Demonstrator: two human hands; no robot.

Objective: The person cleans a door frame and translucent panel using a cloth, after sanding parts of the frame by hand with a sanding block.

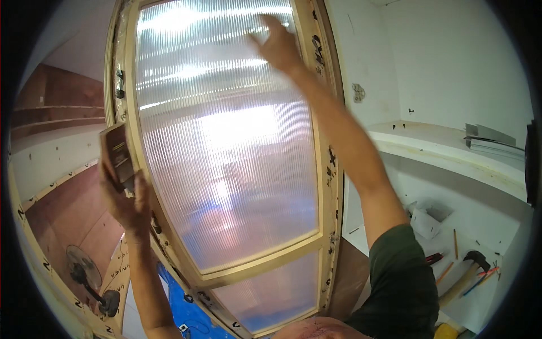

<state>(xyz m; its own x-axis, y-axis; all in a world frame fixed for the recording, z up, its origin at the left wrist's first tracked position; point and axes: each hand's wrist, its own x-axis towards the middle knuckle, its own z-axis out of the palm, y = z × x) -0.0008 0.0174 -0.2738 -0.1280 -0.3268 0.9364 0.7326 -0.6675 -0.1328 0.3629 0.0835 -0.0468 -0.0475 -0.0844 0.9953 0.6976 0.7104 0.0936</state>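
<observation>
A tall wooden-framed panel (322, 186) with ribbed, see-through glass (226, 169) stands upright before me. Around a brown rectangular block (118, 152), my left hand (127, 206) is closed, at the panel's left edge. Whether the block touches the frame I cannot tell. Near the top right of the glass, my right hand (279, 48) is raised with thumb and fingers apart and nothing in it. It is slightly blurred, so contact with the glass is unclear.
White shelves (451, 152) at right hold stacked flat pieces (491, 140); below lie a hammer (466, 277), pencils (455, 244) and a crumpled white piece (426, 222). A black fan (90, 279) stands at lower left, near a blue sheet (180, 294). Brown shelving (62, 110) fills the far left.
</observation>
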